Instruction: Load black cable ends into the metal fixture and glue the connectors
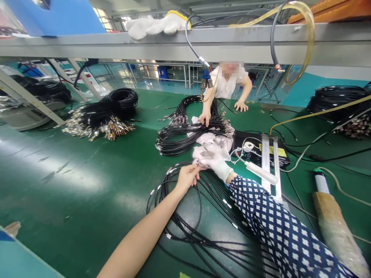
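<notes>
My bare left hand (188,175) is closed, pinching the end of a thin black cable. Its fingertips meet my right hand (216,162), which wears a white glove and grips a bunched pale cloth (216,141). The glove partly hides the cloth and the cable tip. Below both hands, a loose coil of black cables (199,235) with small white labels spreads over the green table (95,193). Just beyond, a bundle of black cables (176,141) lies partly on the cloth.
A co-worker's hand (205,116) touches the far bundle. Coils with metal connectors (98,116) lie left. At right are a black box (282,152), a white stick-shaped tool (261,172) and a wrapped tube (333,216). A connector cable (204,63) hangs from the shelf (156,48).
</notes>
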`<state>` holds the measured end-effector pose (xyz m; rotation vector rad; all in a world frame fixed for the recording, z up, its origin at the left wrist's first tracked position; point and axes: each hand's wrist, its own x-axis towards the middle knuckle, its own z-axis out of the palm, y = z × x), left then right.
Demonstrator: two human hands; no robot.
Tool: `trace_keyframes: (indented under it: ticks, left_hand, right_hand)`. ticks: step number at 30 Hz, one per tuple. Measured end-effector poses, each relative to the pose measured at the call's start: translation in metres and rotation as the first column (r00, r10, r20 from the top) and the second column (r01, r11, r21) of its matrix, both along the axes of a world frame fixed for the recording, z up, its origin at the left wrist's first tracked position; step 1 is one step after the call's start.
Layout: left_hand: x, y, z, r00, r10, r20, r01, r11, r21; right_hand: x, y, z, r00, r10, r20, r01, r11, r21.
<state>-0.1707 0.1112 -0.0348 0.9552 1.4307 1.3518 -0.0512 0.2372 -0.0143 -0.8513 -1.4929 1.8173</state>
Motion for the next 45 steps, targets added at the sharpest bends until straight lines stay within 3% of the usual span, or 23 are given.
trace_keyframes:
  ticks: [4,7,9,13,17,21,25,34,45]
  left_hand:
    - [0.001,-0.002,0.004,1.000,0.021,0.023,-0.021,1.000,0.001]
    - [0.002,-0.003,0.004,0.999,0.031,0.034,-0.031,1.000,-0.001]
    - [0.003,-0.003,0.003,0.999,0.034,0.036,-0.034,0.999,-0.001]
    - [0.003,-0.003,0.000,0.999,0.038,0.027,-0.038,0.999,0.009]
    - [0.002,-0.005,0.000,0.999,0.032,0.014,-0.032,0.999,0.027]
    - [0.003,-0.005,0.001,0.999,0.031,0.008,-0.031,0.999,0.037]
    - [0.004,-0.005,0.001,0.999,0.032,0.009,-0.032,0.999,0.035]
    - [0.004,-0.005,0.002,0.999,0.046,0.011,-0.046,0.998,0.034]
    - [0.004,-0.006,0.000,0.999,0.048,-0.012,-0.048,0.999,0.008]
  right_hand:
    - [0.000,0.007,-0.003,0.979,-0.206,0.005,0.202,0.966,0.158]
    - [0.000,0.017,0.001,0.937,-0.349,-0.001,0.333,0.896,0.294]
    - [0.000,0.023,0.004,0.919,-0.394,0.018,0.354,0.843,0.405]
    - [0.003,0.022,0.003,0.922,-0.340,0.187,0.167,0.783,0.599]
    - [0.005,0.010,0.000,0.889,-0.294,0.351,-0.035,0.720,0.693]
    - [0.011,-0.004,0.009,0.866,-0.312,0.390,-0.101,0.656,0.748]
    - [0.020,-0.018,0.021,0.871,-0.346,0.350,-0.071,0.616,0.784]
    - [0.032,-0.010,0.035,0.824,-0.501,0.265,0.123,0.615,0.779]
    - [0.020,-0.023,0.022,0.688,-0.418,0.593,-0.183,0.691,0.700]
